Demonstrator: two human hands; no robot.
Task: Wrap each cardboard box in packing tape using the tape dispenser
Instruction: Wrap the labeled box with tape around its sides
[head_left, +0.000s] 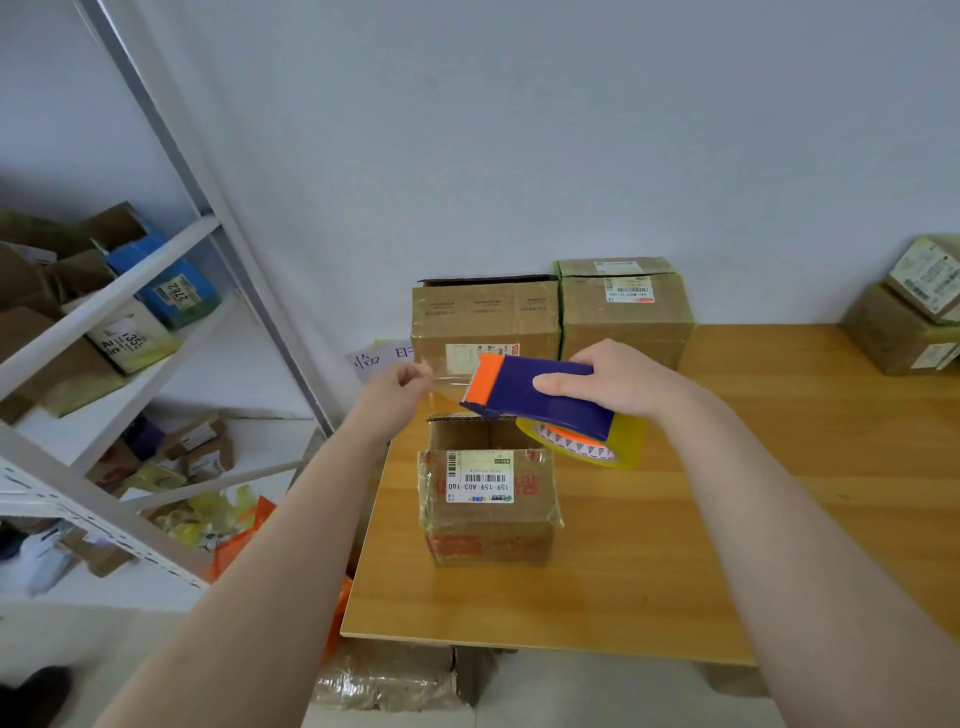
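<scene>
A small cardboard box (488, 506) with a white barcode label stands near the left end of the wooden table (727, 545); its top flaps look open. Above it my right hand (618, 382) grips a blue and orange tape dispenser (530, 389) carrying a yellowish tape roll (587, 441). My left hand (397, 392) pinches the free end of a clear tape strip (449, 374) stretched out from the dispenser's orange blade end. Both hands hover above the box without touching it.
Two bigger cardboard boxes (485, 317) (626, 309) stand against the wall behind. More boxes (909, 322) are stacked at the table's far right. A white metal shelf (119, 291) full of parcels stands to the left. A wrapped box (395, 675) lies under the table.
</scene>
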